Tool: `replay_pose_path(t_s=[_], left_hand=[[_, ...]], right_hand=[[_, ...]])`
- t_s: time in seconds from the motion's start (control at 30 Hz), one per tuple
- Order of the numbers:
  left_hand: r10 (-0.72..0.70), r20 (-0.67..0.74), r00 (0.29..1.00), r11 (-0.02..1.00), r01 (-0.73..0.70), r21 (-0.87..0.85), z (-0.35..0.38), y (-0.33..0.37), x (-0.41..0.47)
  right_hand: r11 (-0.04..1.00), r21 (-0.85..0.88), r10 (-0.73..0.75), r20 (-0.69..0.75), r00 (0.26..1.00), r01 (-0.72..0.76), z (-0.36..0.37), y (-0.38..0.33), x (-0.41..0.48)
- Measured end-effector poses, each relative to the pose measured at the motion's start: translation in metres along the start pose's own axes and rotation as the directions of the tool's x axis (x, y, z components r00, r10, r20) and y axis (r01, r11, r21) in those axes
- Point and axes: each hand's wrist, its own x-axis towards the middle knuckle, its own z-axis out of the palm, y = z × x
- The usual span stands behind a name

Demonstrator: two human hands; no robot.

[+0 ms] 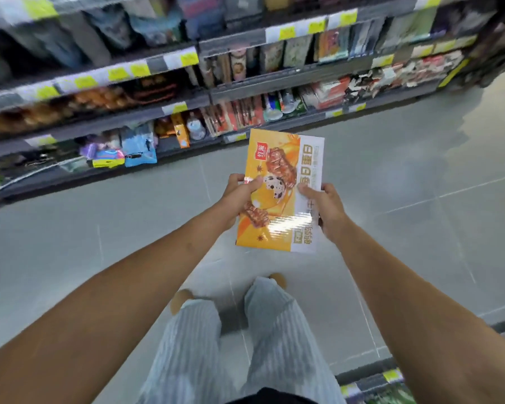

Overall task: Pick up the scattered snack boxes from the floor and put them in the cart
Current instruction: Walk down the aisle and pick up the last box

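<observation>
A pale grey tiled floor (391,170) with thin grout lines fills the middle and right of the frame. Two tan shoes (180,300) stand on it at lower centre. Long grey shelves (114,120) run across the upper part in several tiers, their front edges lined with yellow price tags (174,107). On them sit blurred packaged goods: brown bread-like items (41,112) at the left, blue packets (139,147) and an upright orange box (180,131) on the lowest tier, and red packets (233,118) towards the centre. Another shelf edge (370,386) shows in the lower right corner.
</observation>
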Motion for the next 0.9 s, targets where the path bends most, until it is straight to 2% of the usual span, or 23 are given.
replay_pose_path(t_s=[0.23, 0.33, 0.5, 0.7, 0.9], left_hand=[[0.024, -0.175, 0.984, 0.986, -0.053, -0.161, -0.175, -0.016, -0.050], [0.028, -0.254, 0.967, 0.960, -0.096, -0.261, -0.256, -0.033, -0.072], [0.024, -0.362, 0.932, 0.931, -0.153, -0.332, -0.377, -0.058, -0.106], [-0.002, -0.474, 0.881, 0.873, -0.229, -0.430, -0.504, -0.090, -0.143], [-0.107, -0.576, 0.811, 0.793, -0.280, -0.541, -0.610, -0.123, -0.167]], right_hand=[[0.972, -0.222, -0.033, 0.192, 0.981, 0.076, 0.172, 0.001, -0.039], [0.955, -0.279, -0.028, 0.237, 0.971, 0.095, 0.257, 0.017, -0.066], [0.934, -0.338, -0.001, 0.311, 0.950, 0.111, 0.384, 0.042, -0.105], [0.876, -0.437, 0.023, 0.459, 0.888, 0.203, 0.518, 0.068, -0.144], [0.770, -0.560, 0.105, 0.584, 0.805, 0.306, 0.645, 0.092, -0.167]])
